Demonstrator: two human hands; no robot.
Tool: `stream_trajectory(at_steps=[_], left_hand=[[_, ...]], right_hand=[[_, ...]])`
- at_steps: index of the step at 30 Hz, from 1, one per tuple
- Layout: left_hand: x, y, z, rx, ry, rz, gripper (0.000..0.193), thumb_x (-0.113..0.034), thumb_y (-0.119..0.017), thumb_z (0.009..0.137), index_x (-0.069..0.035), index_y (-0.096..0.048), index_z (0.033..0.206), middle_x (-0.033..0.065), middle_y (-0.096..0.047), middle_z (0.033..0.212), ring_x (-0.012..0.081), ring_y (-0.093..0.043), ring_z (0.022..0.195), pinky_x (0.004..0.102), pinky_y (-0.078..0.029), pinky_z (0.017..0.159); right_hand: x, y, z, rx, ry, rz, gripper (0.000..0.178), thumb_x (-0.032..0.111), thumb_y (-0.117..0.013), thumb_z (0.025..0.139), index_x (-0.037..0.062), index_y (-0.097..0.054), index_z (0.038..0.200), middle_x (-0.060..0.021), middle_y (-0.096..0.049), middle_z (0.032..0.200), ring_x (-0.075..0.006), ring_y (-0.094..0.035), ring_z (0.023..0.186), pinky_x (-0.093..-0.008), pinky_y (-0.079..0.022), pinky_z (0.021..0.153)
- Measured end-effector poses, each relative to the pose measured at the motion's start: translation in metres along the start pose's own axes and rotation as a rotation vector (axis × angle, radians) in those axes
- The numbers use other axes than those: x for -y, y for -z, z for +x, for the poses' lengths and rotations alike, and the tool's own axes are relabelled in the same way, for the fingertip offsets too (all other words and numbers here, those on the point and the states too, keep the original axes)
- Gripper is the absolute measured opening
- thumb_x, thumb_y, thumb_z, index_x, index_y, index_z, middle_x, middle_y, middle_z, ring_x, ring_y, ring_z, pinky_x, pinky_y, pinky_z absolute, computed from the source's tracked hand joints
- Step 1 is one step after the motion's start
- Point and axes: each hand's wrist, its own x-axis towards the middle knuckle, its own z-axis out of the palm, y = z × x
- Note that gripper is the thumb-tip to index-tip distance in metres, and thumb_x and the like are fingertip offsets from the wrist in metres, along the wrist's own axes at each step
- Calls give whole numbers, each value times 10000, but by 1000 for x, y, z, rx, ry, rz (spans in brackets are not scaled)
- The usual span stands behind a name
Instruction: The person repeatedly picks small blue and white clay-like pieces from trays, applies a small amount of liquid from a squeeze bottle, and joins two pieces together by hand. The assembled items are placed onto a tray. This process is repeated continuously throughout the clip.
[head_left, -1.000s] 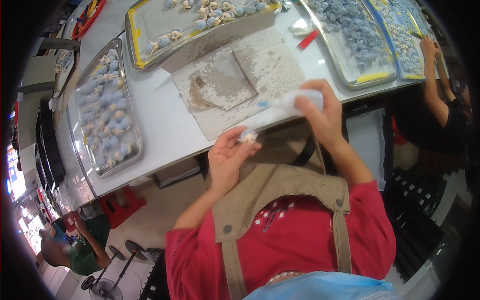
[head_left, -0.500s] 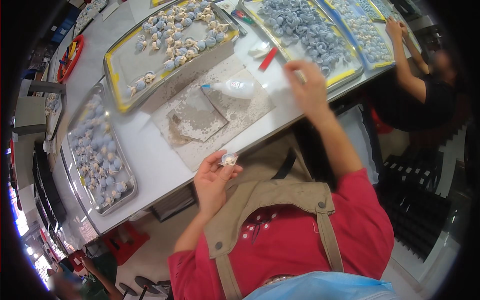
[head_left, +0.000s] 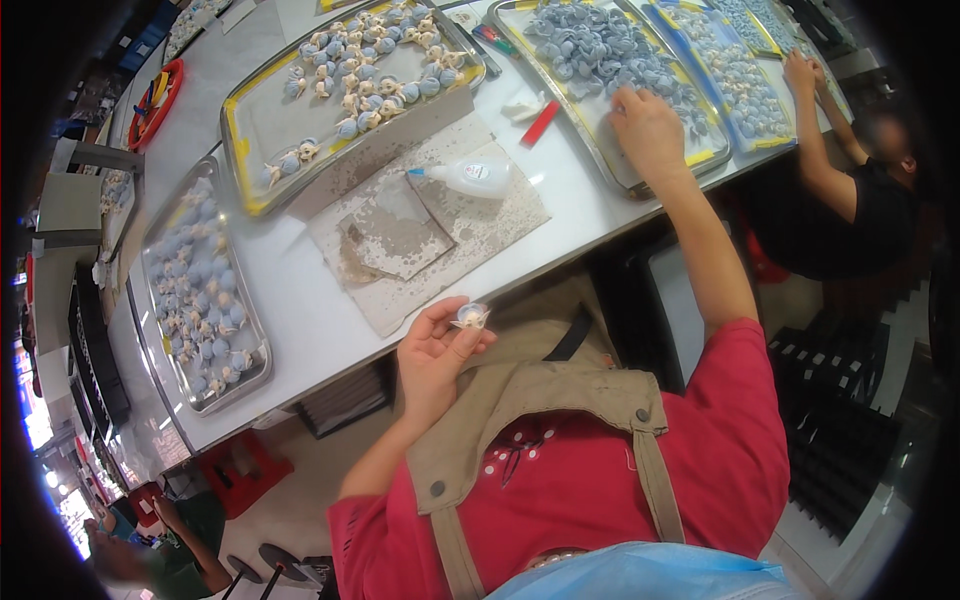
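Observation:
My left hand [head_left: 437, 350], near the table's front edge, pinches a small figurine head [head_left: 471, 317] between thumb and fingers. It has a cream face with pointed ears and a pale blue-grey cap. Over at the right, my right hand [head_left: 648, 130] is at the near part of a metal tray [head_left: 625, 183] heaped with curved blue-grey pieces [head_left: 580, 48]. Its fingers are bent downward and drawn together at the edge of the heap; whatever lies between the fingertips is hidden. A white squeeze bottle [head_left: 478, 178] with a blue tip lies on a stained board [head_left: 500, 225] between my hands.
Assembled figurine heads fill part of a yellow-taped tray [head_left: 240, 180] and a second tray [head_left: 262, 370] at left. A red strip [head_left: 540, 123] lies beside the pieces. A blue-edged tray [head_left: 745, 140] stands at the right, where a co-worker's arms [head_left: 828, 165] reach over the table.
My right hand has moved from the near edge of the tray up and right onto the blue-grey pieces. My left hand still holds the figurine head in nearly the same place.

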Motion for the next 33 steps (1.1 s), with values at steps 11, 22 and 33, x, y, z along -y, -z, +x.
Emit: stream_trajectory(at_steps=[11, 22, 33], left_hand=[[1, -1, 0, 33, 12, 2, 369, -12, -605, 835, 43, -463, 1171, 130, -576, 1017, 171, -618, 816, 237, -491, 697], [8, 2, 1, 3, -65, -59, 366, 26, -598, 816, 11, -479, 1162, 136, -556, 1115, 172, -618, 833, 235, -499, 711], [3, 0, 5, 14, 40, -76, 371, 4, -595, 832, 31, -475, 1181, 125, -581, 1011, 163, -616, 814, 229, -486, 704]], right_hand=[[-3, 3, 15, 25, -91, 78, 208, 131, -589, 783, 132, -589, 991, -48, -633, 822, -248, -596, 750, -356, -475, 663], [-6, 11, -1, 273, -270, 651, 261, 168, -630, 821, 46, -610, 1051, -7, -605, 816, -81, -542, 727, -220, -434, 666], [-19, 20, -2, 215, -206, 680, 258, 107, -653, 789, 35, -598, 1031, 11, -573, 861, -65, -524, 784, -198, -419, 683]])
